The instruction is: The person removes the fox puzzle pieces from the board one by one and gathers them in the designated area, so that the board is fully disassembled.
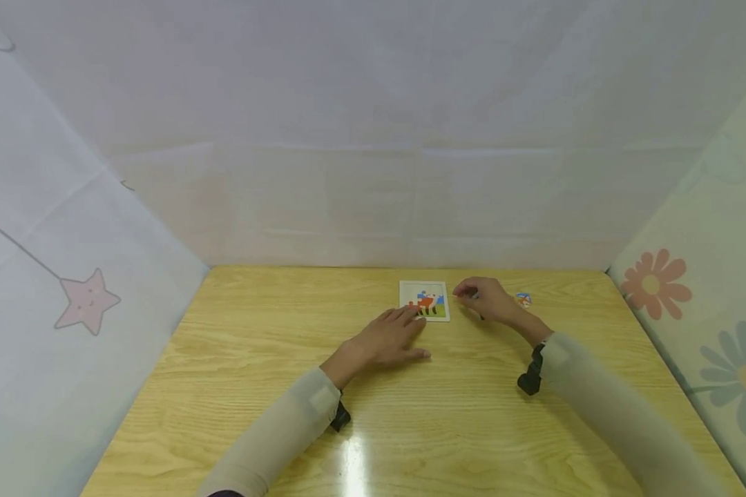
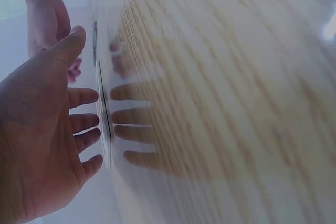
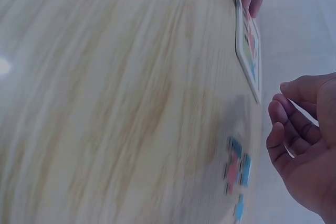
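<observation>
A small white-framed jigsaw puzzle board point(image 1: 410, 286) lies near the back edge of the table, with a partly filled picture in orange, blue and green. My left hand point(image 1: 388, 338) reaches over its near left corner with fingers spread and straight; in the left wrist view the fingertips point(image 2: 90, 96) are right at the board's edge. To the right of the board, my right hand point(image 1: 488, 300) hovers above the table, its fingers loosely bent and no piece showing between them. Below it lie several loose puzzle pieces point(image 3: 239, 166), blue and pink.
Another small blue and orange group of pieces point(image 1: 523, 299) lies right of the right wrist. The wooden table point(image 1: 273, 310) ends at a pale cloth wall point(image 1: 348, 207) at the back, with printed cloth at both sides.
</observation>
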### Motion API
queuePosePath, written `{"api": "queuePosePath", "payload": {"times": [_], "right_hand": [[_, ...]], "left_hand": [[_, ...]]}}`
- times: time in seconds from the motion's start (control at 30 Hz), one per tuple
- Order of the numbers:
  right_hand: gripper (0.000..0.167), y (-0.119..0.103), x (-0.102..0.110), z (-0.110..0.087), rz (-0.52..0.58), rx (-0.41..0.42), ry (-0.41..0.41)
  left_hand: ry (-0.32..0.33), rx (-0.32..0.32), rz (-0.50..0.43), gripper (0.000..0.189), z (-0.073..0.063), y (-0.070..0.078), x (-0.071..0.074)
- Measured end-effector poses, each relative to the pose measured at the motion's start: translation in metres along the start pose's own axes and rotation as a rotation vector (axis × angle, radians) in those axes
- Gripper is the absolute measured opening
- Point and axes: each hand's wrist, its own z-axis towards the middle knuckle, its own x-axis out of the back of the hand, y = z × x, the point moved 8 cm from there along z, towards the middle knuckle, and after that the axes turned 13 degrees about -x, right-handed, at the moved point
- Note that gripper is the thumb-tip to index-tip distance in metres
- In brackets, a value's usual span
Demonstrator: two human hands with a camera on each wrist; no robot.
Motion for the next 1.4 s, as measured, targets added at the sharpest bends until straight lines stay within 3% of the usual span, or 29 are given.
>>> {"api": "queuePosePath", "payload": {"times": [0.43, 0.83, 1.4], "right_hand": [[0.024, -0.023, -0.023, 0.024, 0.046, 0.030, -0.077], [0.022, -0.020, -0.039, 0.041, 0.043, -0.006, -0.078], [0.021, -0.023, -0.046, 0.053, -0.005, -0.006, -0.101]], "left_hand": [[-0.014, -0.029, 0.005, 0.086, 0.010, 0.009, -0.003], [-0.026, -0.025, -0.002, 0.086, 0.018, 0.011, -0.009], [-0.043, -0.027, -0.014, 0.085, 0.017, 0.012, -0.007]]}}
